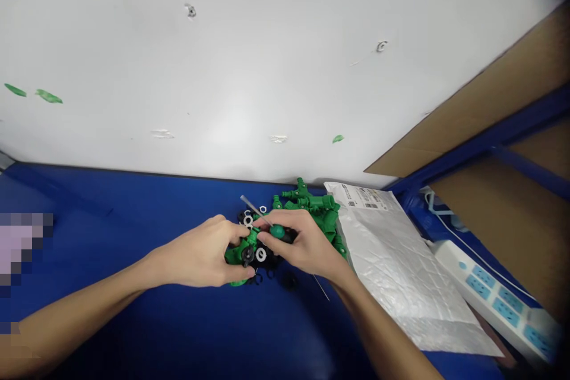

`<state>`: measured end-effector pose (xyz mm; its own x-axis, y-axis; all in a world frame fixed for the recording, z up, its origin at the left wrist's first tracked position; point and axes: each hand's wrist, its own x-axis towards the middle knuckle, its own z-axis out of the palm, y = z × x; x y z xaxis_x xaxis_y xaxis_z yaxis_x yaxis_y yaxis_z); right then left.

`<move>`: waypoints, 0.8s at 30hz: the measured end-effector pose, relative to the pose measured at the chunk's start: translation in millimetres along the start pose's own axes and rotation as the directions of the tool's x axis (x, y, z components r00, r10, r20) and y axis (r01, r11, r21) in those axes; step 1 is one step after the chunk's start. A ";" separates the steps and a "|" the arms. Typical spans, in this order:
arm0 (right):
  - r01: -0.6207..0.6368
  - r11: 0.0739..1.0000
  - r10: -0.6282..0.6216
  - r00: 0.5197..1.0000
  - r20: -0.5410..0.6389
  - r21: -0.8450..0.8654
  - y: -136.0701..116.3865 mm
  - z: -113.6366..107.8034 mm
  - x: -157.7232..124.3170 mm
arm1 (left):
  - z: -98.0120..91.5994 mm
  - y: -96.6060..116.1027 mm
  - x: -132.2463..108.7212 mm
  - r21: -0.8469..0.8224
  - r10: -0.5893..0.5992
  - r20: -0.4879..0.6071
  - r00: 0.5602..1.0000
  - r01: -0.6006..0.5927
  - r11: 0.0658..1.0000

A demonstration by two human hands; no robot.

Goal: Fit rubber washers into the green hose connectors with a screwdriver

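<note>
My left hand [202, 252] is closed around a green plastic fitting [236, 256], thumb and fingers at its sides. In my right hand [300, 243] is a screwdriver [276, 231] with a green and black handle. Its shaft points up and to the left, away from the fitting. My right fingertips are close beside the fitting; whether they touch it I cannot tell. Around both hands lie white rings [260, 255] and black rings, partly hidden by the fingers. A pile of green plastic fittings [316, 205] rests just behind my right hand.
The blue tabletop [133, 202] meets a white wall panel [240, 71]. At the right lie a silver padded mailing bag [392, 273] and a white power strip [490, 297]. A thin metal rod [321, 288] lies by my right wrist. A blue frame with cardboard stands far right.
</note>
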<state>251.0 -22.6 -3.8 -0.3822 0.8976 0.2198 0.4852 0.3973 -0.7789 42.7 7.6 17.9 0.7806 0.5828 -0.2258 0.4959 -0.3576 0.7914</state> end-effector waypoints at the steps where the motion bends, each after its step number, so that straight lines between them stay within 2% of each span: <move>1: 0.033 0.997 -0.028 0.996 0.079 -0.066 -1.2 -2.9 2.1 | 0.0 -1.0 -0.3 0.010 0.003 0.026 1.000 -0.004 1.000; 4: 0.116 0.974 -0.066 0.966 0.251 -0.192 -3.7 -8.2 5.9 | 0.0 -4.7 -0.2 0.022 0.019 0.099 0.995 -0.021 1.000; 7: 0.157 0.949 -0.067 0.949 0.309 -0.275 -4.5 -7.7 7.1 | 2.6 -7.9 0.8 0.086 0.031 0.077 0.997 -0.038 0.996; 11: 0.213 0.872 -0.065 0.943 0.327 -0.440 -2.6 -0.2 5.7 | 10.5 -8.7 2.5 0.233 0.056 -0.028 0.998 -0.048 0.971; 14: 0.276 0.790 -0.095 0.938 0.334 -0.548 -0.1 6.5 3.1 | 14.5 -7.1 4.0 0.266 0.075 -0.013 0.997 -0.069 0.961; 20: 0.448 0.600 -0.263 0.893 0.366 -0.663 7.0 16.1 -4.6 | 9.2 -9.6 7.4 0.116 0.067 0.108 0.992 -0.080 0.990; 24: 0.503 0.517 -0.398 0.857 0.327 -0.692 11.7 16.7 -10.9 | 6.4 -14.6 7.6 0.069 0.127 0.084 0.988 -0.133 0.989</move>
<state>247.7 -30.9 -25.2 -0.7775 0.5492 0.3064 0.6028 0.7896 0.1143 43.8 12.6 1.0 0.8665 0.4693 -0.1699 0.4125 -0.4819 0.7731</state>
